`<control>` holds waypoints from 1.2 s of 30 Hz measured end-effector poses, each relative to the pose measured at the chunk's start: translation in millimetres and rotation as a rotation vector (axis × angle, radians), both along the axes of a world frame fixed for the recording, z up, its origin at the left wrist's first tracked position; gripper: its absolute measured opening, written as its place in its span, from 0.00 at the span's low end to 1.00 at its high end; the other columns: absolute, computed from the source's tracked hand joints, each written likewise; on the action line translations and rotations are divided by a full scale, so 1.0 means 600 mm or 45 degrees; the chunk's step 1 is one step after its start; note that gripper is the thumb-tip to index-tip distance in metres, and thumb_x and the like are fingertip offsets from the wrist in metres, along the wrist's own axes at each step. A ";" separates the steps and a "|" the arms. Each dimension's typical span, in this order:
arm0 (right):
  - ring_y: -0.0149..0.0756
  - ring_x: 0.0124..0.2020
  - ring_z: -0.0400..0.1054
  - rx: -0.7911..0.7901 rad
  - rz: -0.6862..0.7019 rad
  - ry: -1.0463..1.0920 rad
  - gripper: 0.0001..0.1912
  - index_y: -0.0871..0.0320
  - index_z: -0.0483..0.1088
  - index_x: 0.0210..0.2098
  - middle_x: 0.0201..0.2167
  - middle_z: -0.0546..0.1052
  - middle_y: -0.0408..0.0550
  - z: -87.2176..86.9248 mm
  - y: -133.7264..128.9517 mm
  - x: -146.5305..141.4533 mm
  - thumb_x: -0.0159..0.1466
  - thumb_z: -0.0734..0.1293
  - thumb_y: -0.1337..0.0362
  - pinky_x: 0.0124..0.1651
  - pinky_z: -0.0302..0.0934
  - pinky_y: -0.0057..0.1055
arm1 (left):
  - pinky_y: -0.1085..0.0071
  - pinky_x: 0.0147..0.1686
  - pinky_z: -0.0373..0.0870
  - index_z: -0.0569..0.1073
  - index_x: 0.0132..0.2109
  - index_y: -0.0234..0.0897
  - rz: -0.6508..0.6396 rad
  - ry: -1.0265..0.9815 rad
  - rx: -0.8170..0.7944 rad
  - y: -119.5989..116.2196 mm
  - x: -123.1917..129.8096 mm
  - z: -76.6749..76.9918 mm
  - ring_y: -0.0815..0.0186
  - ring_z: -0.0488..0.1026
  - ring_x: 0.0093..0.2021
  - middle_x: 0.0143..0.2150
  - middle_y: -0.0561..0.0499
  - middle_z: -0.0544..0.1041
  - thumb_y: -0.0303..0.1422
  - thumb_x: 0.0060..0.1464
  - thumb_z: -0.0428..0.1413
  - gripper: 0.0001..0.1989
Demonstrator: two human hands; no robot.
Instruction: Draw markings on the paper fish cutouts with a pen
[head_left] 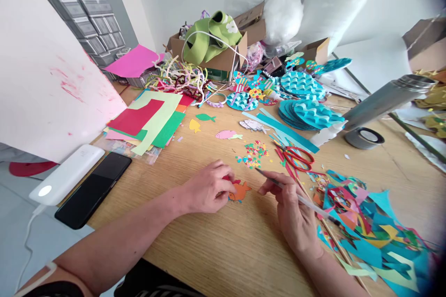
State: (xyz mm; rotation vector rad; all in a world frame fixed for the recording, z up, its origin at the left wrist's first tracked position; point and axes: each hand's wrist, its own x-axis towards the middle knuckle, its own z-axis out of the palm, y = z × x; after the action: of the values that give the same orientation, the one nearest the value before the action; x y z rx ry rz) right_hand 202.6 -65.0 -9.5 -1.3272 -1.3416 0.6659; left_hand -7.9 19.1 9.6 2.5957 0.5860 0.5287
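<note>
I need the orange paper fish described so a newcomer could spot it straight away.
On the wooden table, go to the near middle, where the left hand rests. The orange paper fish pokes out beside it, tail toward the right hand. Its orange body sets it apart from the green fish, yellow fish and pink fish farther back.

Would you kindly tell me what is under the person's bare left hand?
The bare left hand partly covers an orange paper fish and a red paper piece at its fingertips; anything beneath its palm is hidden.
</note>
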 end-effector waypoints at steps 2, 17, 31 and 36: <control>0.36 0.29 0.68 -0.105 0.073 0.193 0.19 0.55 0.74 0.43 0.28 0.71 0.46 -0.001 0.001 -0.001 0.72 0.56 0.53 0.32 0.65 0.33 | 0.63 0.54 0.64 0.80 0.41 0.40 -0.106 0.033 0.025 0.006 -0.005 -0.001 0.60 0.67 0.48 0.47 0.45 0.72 0.23 0.52 0.56 0.13; 0.30 0.16 0.64 -0.304 0.007 0.204 0.11 0.55 0.68 0.31 0.19 0.71 0.41 -0.008 0.004 -0.003 0.63 0.68 0.55 0.18 0.58 0.25 | 0.57 0.54 0.63 0.75 0.53 0.43 -0.103 0.243 0.057 -0.002 -0.001 0.002 0.55 0.63 0.51 0.49 0.42 0.69 0.33 0.59 0.57 0.15; 0.33 0.15 0.65 -0.358 -0.081 0.232 0.13 0.55 0.69 0.30 0.17 0.72 0.42 -0.009 0.005 0.003 0.62 0.69 0.53 0.15 0.60 0.27 | 0.54 0.58 0.60 0.73 0.57 0.41 0.024 0.228 0.071 -0.022 0.014 -0.008 0.53 0.60 0.55 0.53 0.42 0.67 0.41 0.62 0.55 0.19; 0.32 0.14 0.64 -0.306 -0.072 0.213 0.12 0.54 0.67 0.29 0.16 0.72 0.42 -0.004 0.008 0.002 0.63 0.68 0.54 0.15 0.59 0.26 | 0.51 0.60 0.58 0.72 0.58 0.42 0.064 0.219 0.070 -0.028 0.019 -0.011 0.51 0.57 0.58 0.55 0.41 0.65 0.44 0.61 0.55 0.21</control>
State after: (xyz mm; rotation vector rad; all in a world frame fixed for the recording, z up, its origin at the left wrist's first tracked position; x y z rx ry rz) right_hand 203.6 -60.3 -11.7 -1.4593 -1.1110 0.9005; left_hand 3.2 2.4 3.0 2.7031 0.7035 0.3435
